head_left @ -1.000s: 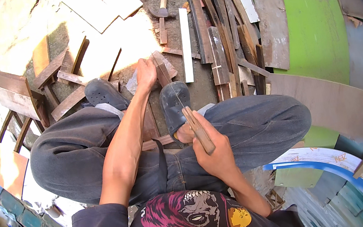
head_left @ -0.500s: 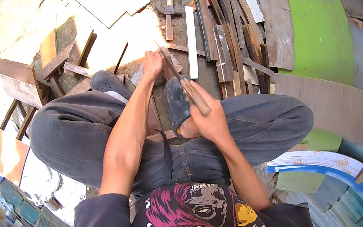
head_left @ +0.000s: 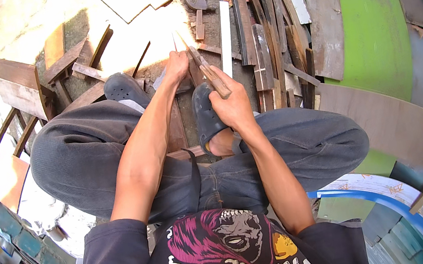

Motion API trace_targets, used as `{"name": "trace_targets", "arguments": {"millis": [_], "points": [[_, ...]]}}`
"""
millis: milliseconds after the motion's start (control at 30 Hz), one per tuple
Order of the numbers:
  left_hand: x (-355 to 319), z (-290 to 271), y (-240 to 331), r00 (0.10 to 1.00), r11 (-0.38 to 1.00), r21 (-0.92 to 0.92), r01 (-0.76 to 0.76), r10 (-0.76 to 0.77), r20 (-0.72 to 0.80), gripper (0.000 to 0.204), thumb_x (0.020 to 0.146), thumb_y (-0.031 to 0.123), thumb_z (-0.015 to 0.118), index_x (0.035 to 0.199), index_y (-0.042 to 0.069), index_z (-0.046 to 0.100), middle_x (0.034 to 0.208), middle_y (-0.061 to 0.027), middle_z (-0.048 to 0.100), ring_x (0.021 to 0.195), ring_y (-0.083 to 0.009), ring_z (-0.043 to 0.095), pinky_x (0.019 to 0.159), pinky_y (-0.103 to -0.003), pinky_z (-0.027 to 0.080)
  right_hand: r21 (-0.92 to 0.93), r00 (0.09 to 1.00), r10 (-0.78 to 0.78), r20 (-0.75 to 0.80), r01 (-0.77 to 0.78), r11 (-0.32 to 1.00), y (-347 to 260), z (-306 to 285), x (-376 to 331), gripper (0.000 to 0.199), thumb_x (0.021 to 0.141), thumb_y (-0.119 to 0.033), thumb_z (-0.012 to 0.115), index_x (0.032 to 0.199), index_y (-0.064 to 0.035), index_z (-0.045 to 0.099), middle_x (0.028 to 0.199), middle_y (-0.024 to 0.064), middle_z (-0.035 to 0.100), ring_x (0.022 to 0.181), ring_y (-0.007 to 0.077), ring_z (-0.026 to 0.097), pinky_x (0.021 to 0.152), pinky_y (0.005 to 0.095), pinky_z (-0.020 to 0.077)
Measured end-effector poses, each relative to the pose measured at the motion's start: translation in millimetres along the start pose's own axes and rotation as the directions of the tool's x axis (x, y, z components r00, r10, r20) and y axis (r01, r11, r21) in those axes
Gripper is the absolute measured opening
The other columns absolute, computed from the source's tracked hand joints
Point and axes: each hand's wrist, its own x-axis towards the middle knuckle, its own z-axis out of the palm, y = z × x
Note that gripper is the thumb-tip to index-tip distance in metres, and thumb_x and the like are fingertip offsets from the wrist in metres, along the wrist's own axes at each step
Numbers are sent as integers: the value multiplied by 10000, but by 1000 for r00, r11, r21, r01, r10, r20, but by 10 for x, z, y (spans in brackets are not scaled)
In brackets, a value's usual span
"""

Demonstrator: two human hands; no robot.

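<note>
My right hand (head_left: 229, 99) is closed round the wooden handle of a handsaw (head_left: 216, 82). Its long thin blade shows edge-on, pointing forward and slightly left, so its teeth cannot be made out. Just left of the blade, my left hand (head_left: 176, 66) is closed against a brown wood strip (head_left: 195, 73), pressing or gripping it; the fingertips are hidden. Below the strip, a brown plank (head_left: 176, 129) lies on the ground between my feet. The dark clog (head_left: 208, 111) on my right foot is close under the saw handle.
A hammer (head_left: 201, 1) lies ahead beside a white strip (head_left: 226, 34). Long boards (head_left: 253, 11) are stacked to the right, next to a green panel (head_left: 369, 15). Scrap wood (head_left: 19, 87) is piled on the left. My bent knees flank the work.
My right hand has pushed the handsaw forward and slightly left, away from my body. The left hand keeps its place by the blade, shifted only a little in the picture.
</note>
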Motion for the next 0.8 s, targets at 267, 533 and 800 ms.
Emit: {"name": "trace_targets", "arguments": {"millis": [267, 533, 800], "points": [[90, -78, -265, 986, 984, 161, -78, 100, -135, 562, 991, 318, 464, 1256, -178, 465, 1231, -400, 572, 1193, -463, 580, 1021, -469, 447, 19, 974, -225, -11, 225, 974, -47, -178, -890, 569, 857, -34, 546, 1420, 20, 489, 1203, 277, 660, 1058, 374, 687, 913, 363, 520], [105, -109, -152, 966, 950, 262, -168, 211, -146, 502, 993, 321, 421, 1137, -153, 501, 1043, -358, 627, 967, -411, 656, 862, -475, 500, -39, 960, -276, -39, 275, 961, 70, 108, -315, 576, 859, -40, 552, 1430, -1, 485, 1239, 285, 639, 1122, 378, 663, 933, 394, 510], [36, -17, -137, 985, 976, 194, -102, 126, -115, 507, 1003, 319, 429, 1179, -151, 500, 1117, -395, 607, 1069, -480, 619, 943, -501, 472, -20, 994, -105, -15, 104, 994, 104, 177, 13, 588, 850, -42, 553, 1434, -10, 482, 1205, 282, 655, 1120, 397, 656, 927, 366, 512]]}}
